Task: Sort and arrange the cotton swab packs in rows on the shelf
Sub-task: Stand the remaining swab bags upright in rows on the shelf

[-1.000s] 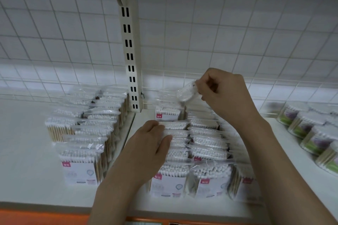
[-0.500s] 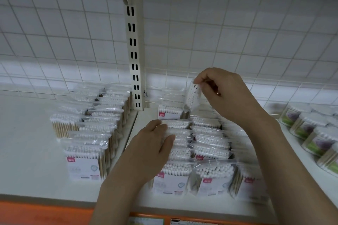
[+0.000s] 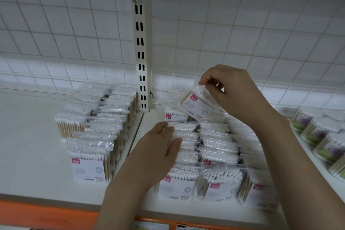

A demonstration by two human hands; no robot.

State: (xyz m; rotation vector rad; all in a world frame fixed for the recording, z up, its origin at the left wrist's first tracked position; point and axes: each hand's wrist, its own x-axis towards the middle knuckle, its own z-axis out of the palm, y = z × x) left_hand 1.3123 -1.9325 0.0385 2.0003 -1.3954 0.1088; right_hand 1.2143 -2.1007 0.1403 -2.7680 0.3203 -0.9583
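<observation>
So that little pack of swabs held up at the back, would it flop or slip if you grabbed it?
Probably light: the right hand lifts the swab pack by a pinch at its top edge. The glossy, crinkled wrap looks slippery, so a loose grip might slide. The sticks packed inside likely keep it fairly stiff, though it hangs tilted.

Right hand (image 3: 235, 91) raised, fingers pinching; left hand (image 3: 158, 153) flat.

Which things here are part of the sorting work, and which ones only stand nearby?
Part of the work:
- lifted pack, pinched by the right hand
- swab rows under the left hand
- shelf

Only nearby:
- round tubs at the right
- slotted post
- wire grid
</observation>
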